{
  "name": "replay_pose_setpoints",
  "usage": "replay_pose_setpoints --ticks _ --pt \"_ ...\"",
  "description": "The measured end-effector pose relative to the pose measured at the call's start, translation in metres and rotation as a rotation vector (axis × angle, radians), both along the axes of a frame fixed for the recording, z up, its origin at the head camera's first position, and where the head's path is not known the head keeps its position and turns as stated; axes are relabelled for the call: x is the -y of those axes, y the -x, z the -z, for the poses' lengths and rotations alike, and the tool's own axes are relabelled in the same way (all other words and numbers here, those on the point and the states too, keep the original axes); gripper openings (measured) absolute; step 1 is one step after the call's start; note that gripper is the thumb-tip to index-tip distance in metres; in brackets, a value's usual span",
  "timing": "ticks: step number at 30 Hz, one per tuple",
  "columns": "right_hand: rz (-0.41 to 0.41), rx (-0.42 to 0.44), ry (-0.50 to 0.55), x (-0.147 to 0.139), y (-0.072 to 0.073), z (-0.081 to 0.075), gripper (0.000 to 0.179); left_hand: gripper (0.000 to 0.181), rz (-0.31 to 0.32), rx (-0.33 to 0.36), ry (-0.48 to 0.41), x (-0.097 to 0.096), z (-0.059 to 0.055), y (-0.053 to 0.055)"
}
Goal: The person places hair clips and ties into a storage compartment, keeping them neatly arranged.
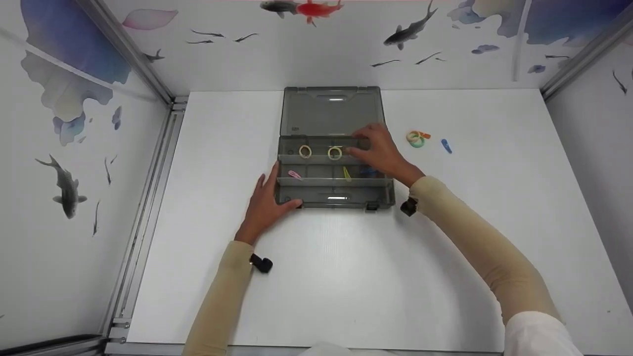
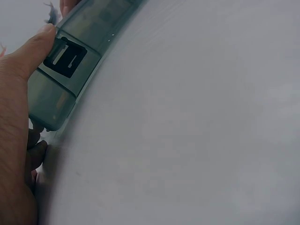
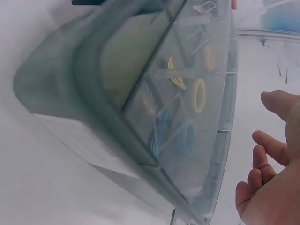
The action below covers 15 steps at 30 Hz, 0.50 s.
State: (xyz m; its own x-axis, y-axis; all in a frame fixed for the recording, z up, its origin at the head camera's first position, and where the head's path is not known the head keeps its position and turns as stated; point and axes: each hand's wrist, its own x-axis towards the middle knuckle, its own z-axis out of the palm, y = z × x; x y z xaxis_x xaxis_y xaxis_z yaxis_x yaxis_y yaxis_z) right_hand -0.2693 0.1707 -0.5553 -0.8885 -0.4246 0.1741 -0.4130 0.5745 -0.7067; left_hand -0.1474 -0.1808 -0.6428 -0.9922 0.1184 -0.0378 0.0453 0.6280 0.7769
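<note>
A grey translucent compartment box (image 1: 336,191) lies with its lid (image 1: 332,111) laid back. My left hand (image 1: 264,207) grips its front left corner, thumb by the black latch (image 2: 65,57). My right hand (image 1: 381,151) is over the back right compartment, its fingers apart and holding nothing in the right wrist view. Below them shows a blue hair tie (image 3: 188,136). Two pale yellow hair ties (image 1: 305,151) sit in the back row. The middle row holds a pink hair clip (image 1: 295,175), a yellow hair clip (image 1: 347,174) and a blue hair clip (image 1: 368,171).
Right of the box on the white table (image 1: 336,277) lie several hair ties (image 1: 416,140) in a small heap with an orange hair clip (image 1: 424,134). A second blue clip (image 1: 446,146) is beside them. Printed panels (image 1: 336,54) wall in the back and sides.
</note>
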Motion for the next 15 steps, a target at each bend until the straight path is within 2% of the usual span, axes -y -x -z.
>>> replay_pose_setpoints --ticks 15 --pt "0.028 -0.032 0.048 -0.028 -0.031 0.011 0.040 0.120 0.006 0.013 -0.004 -0.001 -0.001 0.000"
